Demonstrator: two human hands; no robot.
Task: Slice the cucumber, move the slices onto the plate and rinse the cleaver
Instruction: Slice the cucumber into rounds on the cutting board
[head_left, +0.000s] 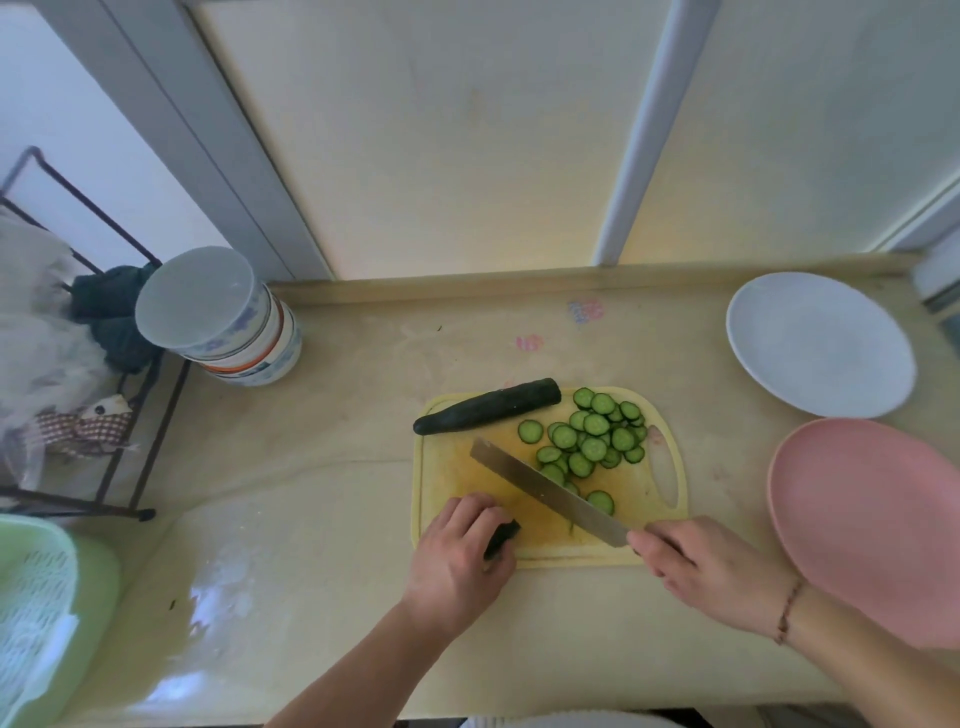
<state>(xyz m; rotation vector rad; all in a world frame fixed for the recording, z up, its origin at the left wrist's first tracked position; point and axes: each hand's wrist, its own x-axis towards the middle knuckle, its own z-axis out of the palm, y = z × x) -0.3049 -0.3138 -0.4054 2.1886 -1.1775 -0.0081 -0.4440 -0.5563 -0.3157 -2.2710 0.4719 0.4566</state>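
Two bare forearms enter from the bottom edge. Left hand (460, 558) has its fingers curled over a short dark-green cucumber stub (503, 535) at the near-left corner of the pale yellow plastic cutting board (447, 462). Right hand (701, 564), a beaded bracelet at its wrist, grips the handle of the long steel cleaver (548, 491); the blade lies diagonally across the board, between stub and slices.

Largest to smallest, counted:
- Plates: two, one pink plate (878, 525) at the right edge and one white plate (821, 345) behind it, both without slices.
- Board: one.
- Whole dark-green cucumber piece (488, 406): one, on the board's far edge, its tip overhanging the left side.
- Stub: one.
- Round cucumber slices (592, 439): roughly two dozen, overlapping, exact count unclear.

Risks, as judgement: the stub is short, so left fingertips sit near any cut and the blade could nick them. The overhanging cucumber might roll off if the board is jolted. Loose slices could scatter during transfer.
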